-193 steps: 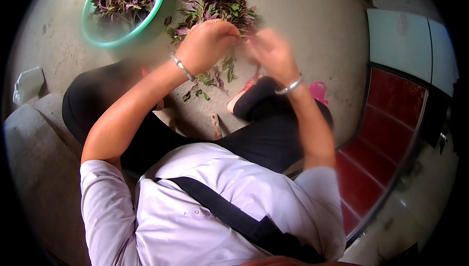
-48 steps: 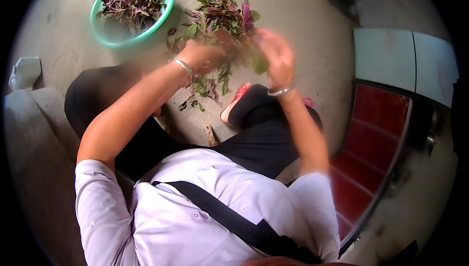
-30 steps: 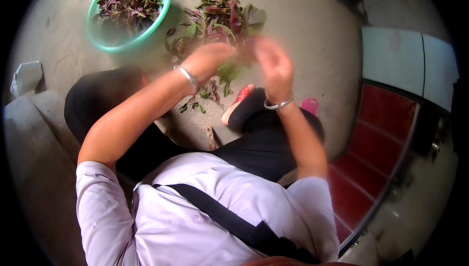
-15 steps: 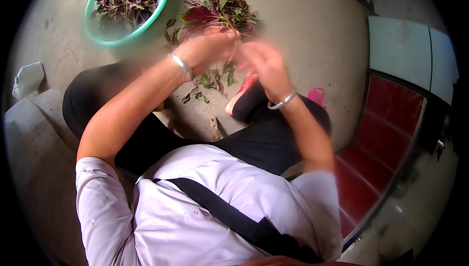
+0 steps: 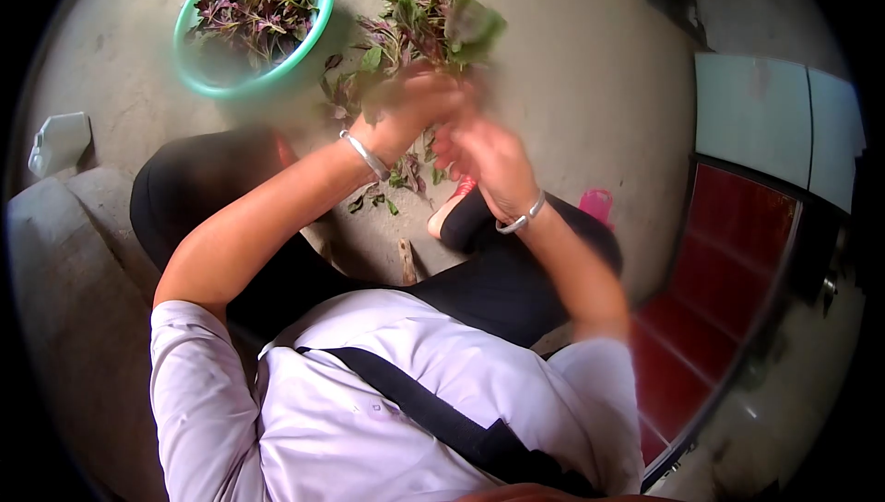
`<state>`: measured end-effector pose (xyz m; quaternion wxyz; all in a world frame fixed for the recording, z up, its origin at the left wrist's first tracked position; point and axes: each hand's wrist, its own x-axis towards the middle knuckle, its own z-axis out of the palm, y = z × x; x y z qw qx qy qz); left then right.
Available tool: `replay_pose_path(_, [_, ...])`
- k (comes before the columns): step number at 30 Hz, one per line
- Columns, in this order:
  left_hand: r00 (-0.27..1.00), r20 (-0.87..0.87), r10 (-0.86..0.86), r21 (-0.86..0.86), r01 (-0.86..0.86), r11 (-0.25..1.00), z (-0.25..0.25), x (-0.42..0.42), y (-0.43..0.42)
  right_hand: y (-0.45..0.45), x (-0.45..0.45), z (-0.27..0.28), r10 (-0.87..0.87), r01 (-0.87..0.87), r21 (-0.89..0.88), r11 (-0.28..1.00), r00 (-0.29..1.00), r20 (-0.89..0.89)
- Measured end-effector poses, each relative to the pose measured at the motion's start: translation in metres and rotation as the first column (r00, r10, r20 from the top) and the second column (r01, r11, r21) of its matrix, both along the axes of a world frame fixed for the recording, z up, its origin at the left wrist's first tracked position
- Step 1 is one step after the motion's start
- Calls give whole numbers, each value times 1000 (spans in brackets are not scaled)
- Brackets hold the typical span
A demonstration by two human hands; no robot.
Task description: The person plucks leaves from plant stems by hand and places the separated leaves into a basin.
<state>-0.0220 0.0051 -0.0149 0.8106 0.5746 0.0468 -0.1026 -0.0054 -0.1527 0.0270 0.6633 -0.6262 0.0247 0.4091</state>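
Observation:
My left hand (image 5: pixel 410 115), with a silver bangle at the wrist, is closed on a leafy amaranth sprig (image 5: pixel 475 27) whose large leaves are smeared by motion. Right against it, my right hand (image 5: pixel 493 161) has its fingers curled in; whatever they pinch is hidden by blur. Just beyond my hands, a heap of green and purple amaranth (image 5: pixel 406 18) lies on the floor. Loose leaves (image 5: pixel 373 200) are scattered below my hands, near my foot. To the left of the heap, a mint-green basin (image 5: pixel 327 18) holds more amaranth leaves (image 5: pixel 253 18).
Bare concrete floor (image 5: pixel 572 59) surrounds the heap. A pink object (image 5: pixel 597 205) lies beside my knee. At the right stands a cabinet with pale panels (image 5: pixel 751 106) and red tiles (image 5: pixel 728 235). A whitish plastic container (image 5: pixel 60 142) is at the far left.
My right hand has moved in closer to my left, its fingers now more curled. The leaves at my hands have shifted and blurred. The whole view has moved slightly downward.

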Motion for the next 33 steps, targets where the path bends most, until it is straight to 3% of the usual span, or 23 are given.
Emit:
replay_pose_path(1, [995,96,15,57,-20,998,-3,0,1,0,0,1,1,-1,-12,1000,1000,-11])
replay_pose_path(3, [997,-72,43,-117,-51,992,2,-3,-2,-3,-2,-5,-38,42,87,995,998,-41])
replay_pose_path(4, [975,-190,117,-126,-142,982,6,-3,-2,-4,-2,-6,-57,64,137,989,997,-57])
replay_pose_path(6, [989,-60,139,-39,-141,989,10,-2,-3,-3,-3,-3,-94,105,174,979,993,-71])
replay_pose_path(8, [979,-86,186,-59,-191,980,11,-2,-6,-3,-6,-6,-130,143,247,958,989,-70])
replay_pose_path(12, [970,-144,197,-94,-212,973,11,-4,-7,8,-15,-4,-329,326,166,930,944,-12])
replay_pose_path(13, [973,-138,183,-61,-192,979,13,-5,-8,4,-16,-12,-277,263,105,959,948,159])
replay_pose_path(16, [973,-169,156,22,-155,988,23,-9,-7,-4,-13,-18,-199,210,-7,978,937,286])
replay_pose_path(20, [971,-132,198,-83,-210,974,9,-10,-11,7,-20,-3,-300,311,15,950,900,316])
replay_pose_path(22, [959,-216,184,-224,-232,946,16,-10,-14,8,-19,-1,-347,350,39,936,897,274])
replay_pose_path(23, [951,-256,174,-292,-247,924,19,-9,-14,8,-19,-1,-297,310,22,950,885,359])
replay_pose_path(25, [958,-232,171,-274,-233,933,9,-8,-15,5,-20,-2,-189,233,-21,972,834,519])
replay_pose_path(28, [960,-216,177,-320,-240,917,6,-8,-14,6,-20,5,-179,238,-70,969,866,467])
replay_pose_path(33, [967,-210,147,-328,-211,921,12,-10,-12,3,-20,2,-143,203,-42,978,807,573])
